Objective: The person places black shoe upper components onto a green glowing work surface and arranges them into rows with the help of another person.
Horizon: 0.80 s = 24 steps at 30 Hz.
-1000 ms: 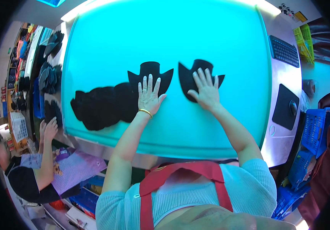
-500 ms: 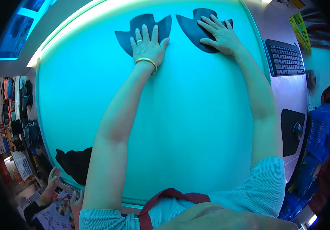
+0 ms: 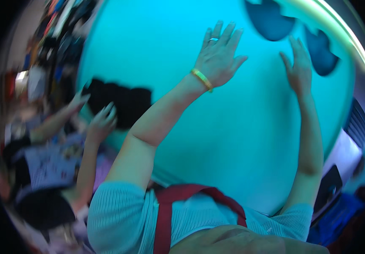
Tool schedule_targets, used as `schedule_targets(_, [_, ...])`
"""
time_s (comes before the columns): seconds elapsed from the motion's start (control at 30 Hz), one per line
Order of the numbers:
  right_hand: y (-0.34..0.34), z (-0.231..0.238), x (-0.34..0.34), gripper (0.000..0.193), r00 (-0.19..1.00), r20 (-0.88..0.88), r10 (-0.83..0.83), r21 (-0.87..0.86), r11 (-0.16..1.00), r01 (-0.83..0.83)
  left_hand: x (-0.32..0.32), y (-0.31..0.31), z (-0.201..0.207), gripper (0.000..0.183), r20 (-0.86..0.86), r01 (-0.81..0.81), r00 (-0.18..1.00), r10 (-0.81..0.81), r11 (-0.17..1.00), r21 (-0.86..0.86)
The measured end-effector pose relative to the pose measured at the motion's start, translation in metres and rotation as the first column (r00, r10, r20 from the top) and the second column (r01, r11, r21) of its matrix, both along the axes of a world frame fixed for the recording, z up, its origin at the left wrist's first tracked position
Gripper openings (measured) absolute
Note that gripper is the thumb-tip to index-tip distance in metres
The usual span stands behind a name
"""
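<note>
My left hand (image 3: pixel 219 59), with a ring and a gold bangle at the wrist, is over the bright turquoise-lit table (image 3: pixel 216 139). Its fingers are spread and hold nothing. Further right, my right hand (image 3: pixel 299 70) also has its fingers apart and holds nothing. Past my hands, near the far edge, lie two dark, curved flat pieces with notched outlines. One dark piece (image 3: pixel 271 21) is beyond my left hand, cut off by the picture's top. The other dark piece (image 3: pixel 321 53) lies just right of my right fingertips.
At the left, another person's hands (image 3: pixel 102 120) touch black scalloped pieces (image 3: pixel 121 103) on the table. A glowing light strip (image 3: pixel 343 25) borders the far right. A keyboard (image 3: pixel 357 120), a black mouse pad (image 3: pixel 330 186) and blue crates (image 3: pixel 339 218) are on the right.
Both my hands have come off the dark pieces and drawn back from them. My view has turned left, so the co-worker shows more. That person's hands now reach the black pieces.
</note>
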State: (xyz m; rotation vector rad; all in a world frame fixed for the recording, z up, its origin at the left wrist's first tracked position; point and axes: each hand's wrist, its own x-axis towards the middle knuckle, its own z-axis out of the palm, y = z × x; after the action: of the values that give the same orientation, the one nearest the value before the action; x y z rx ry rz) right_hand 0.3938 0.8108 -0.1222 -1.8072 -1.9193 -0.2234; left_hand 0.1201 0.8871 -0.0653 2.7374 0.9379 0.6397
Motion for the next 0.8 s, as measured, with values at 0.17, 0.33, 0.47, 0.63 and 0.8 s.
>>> schedule_targets(0.17, [-0.061, 0.035, -0.394, 0.055, 0.707, -0.627, 0.328, -0.041, 0.892, -0.450, -0.363, -0.098, 0.014, 0.053, -0.340, -0.623, 0.700, 0.627, 0.770, 0.138])
schedule_targets(0.33, [-0.081, 0.007, -0.517, 0.081, 0.865, -0.329, 0.379, -0.277, 0.837, -0.472, -0.429, -0.139, -0.003, 0.059, -0.202, -0.542, 0.823, 0.531, 0.840, 0.003])
schedule_targets(0.47, [-0.136, -0.006, -0.419, 0.082, 0.932, -0.231, 0.278, -0.343, 0.874, -0.345, -0.372, -0.184, -0.030, 0.077, -0.588, -0.311, 0.779, 0.218, 0.948, -0.061])
schedule_targets(0.63, [-0.198, -0.014, -0.202, 0.078, 0.998, -0.042, 0.052, -0.438, 0.897, -0.065, -0.339, -0.199, -0.065, 0.085, -0.462, -0.288, 0.854, 0.240, 0.957, -0.035])
schedule_targets(0.8, [-0.227, -0.008, -0.015, 0.090, 0.986, 0.166, -0.026, -0.477, 0.873, 0.103, -0.160, -0.225, -0.071, 0.096, -0.330, -0.060, 0.944, -0.013, 0.975, -0.212])
